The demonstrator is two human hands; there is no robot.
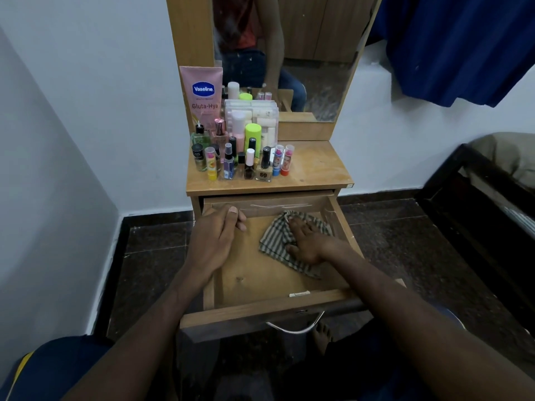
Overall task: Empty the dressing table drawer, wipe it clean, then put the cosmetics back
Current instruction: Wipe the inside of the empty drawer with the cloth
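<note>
The wooden drawer [254, 309] of the dressing table is pulled out, and only a cloth lies in it. My right hand [308, 241] presses flat on that striped green-and-white cloth [275, 237] at the right side of the drawer floor. My left hand [215, 238] rests on the drawer's left wall, fingers curled over its back corner. Several cosmetics [240, 157] stand crowded on the left of the table top [315, 166]: a pink Vaseline tube [201, 94], nail polish bottles, lip balms, a lime-capped bottle and a clear box.
A mirror [289, 53] rises behind the table top. White walls flank the table. A dark wooden bed frame [474, 198] stands at the right, blue fabric [457, 47] hangs at top right. The floor is dark stone tile. The drawer's metal handle [295, 328] faces me.
</note>
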